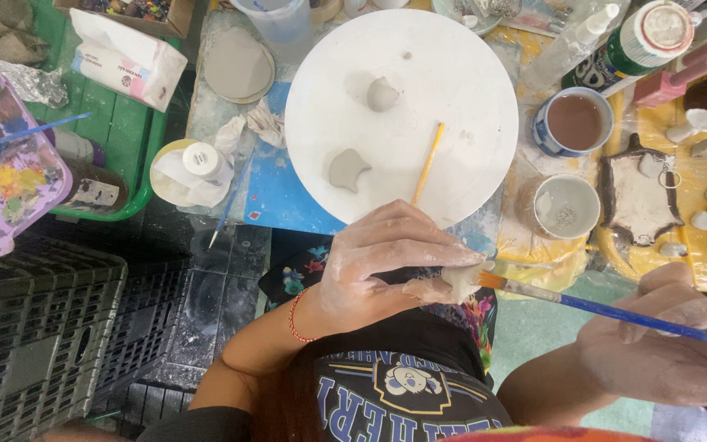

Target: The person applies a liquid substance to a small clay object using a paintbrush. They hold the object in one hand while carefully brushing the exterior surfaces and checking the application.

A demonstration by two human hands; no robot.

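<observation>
Left hand: the left hand (386, 258), smeared with clay, pinches a small pale lump of clay (460, 281) between fingertips, held over the lap.
Right hand: the right hand (673, 352) is closed around a blue-handled paintbrush with orange bristles (607, 311), whose tip touches the lump.
Table: a round white board (452, 57) carries two grey clay pieces (348, 169) and a yellow stick (428, 163).
Nearby: a white cup (566, 206), right of the board.

Matt grey clay pieces (347, 169) lie on a smooth white round board (468, 74), beside a glossy ceramic cup (576, 123).
</observation>
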